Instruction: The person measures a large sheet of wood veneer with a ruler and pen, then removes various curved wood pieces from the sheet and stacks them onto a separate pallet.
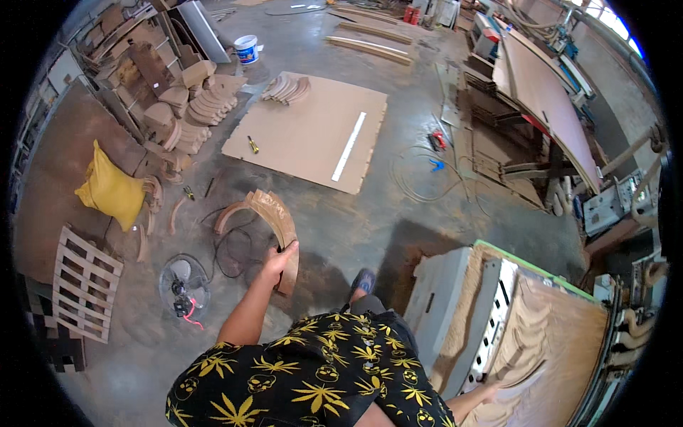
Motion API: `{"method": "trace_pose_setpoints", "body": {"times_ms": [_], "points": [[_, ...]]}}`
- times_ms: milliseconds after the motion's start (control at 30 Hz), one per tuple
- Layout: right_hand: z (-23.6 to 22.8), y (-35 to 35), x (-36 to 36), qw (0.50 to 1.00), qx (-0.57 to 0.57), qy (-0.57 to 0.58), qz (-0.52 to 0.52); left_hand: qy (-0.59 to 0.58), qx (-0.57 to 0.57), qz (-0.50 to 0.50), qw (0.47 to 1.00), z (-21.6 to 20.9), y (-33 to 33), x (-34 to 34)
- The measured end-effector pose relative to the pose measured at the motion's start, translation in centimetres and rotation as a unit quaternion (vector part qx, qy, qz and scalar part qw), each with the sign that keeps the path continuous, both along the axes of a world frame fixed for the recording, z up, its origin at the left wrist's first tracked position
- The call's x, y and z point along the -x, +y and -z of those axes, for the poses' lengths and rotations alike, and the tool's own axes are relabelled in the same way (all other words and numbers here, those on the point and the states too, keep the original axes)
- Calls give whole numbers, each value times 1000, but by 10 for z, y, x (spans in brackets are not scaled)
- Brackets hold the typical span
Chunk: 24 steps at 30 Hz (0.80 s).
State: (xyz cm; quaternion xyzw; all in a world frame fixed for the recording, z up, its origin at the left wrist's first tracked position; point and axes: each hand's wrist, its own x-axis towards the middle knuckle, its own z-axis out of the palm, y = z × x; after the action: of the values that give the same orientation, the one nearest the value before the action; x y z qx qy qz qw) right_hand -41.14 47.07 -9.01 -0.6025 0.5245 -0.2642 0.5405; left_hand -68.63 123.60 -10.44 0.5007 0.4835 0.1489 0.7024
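My left hand [281,256] is closed around the near end of a bundle of curved wooden pieces [274,210], held above the floor in an arc. Low on the right, my right hand [489,391] reaches onto a machine bed [580,313] strewn with sawdust. Its fingers close on the end of a curved wooden strip [525,381], though they show small and partly blurred. Several more curved cutouts [530,313] lie in the dust beside it.
A brown board [306,139] on the floor bears curved pieces, a white strip [348,146] and a small tool. At left are a fan [183,285], a yellow sack [110,186], a pallet [87,285] and stacked cutouts [206,107]. Cables and a hose [427,192] cross the floor.
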Motion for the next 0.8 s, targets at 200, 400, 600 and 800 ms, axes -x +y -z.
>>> {"method": "trace_pose_setpoints", "body": {"times_ms": [200, 400, 600, 800], "points": [[1, 78, -133, 984, 31, -173, -14, 74, 59, -62, 994, -4, 96, -27], [-35, 348, -291, 958, 52, -48, -279, 82, 44, -168, 981, -29, 191, -66], [64, 668, -437, 854, -159, -13, -495, 31, 49, -230, 971, -14, 304, -95], [168, 965, -457, 767, -218, 186, -574, 75, 71, -282, 954, -37, 391, -151]]}}
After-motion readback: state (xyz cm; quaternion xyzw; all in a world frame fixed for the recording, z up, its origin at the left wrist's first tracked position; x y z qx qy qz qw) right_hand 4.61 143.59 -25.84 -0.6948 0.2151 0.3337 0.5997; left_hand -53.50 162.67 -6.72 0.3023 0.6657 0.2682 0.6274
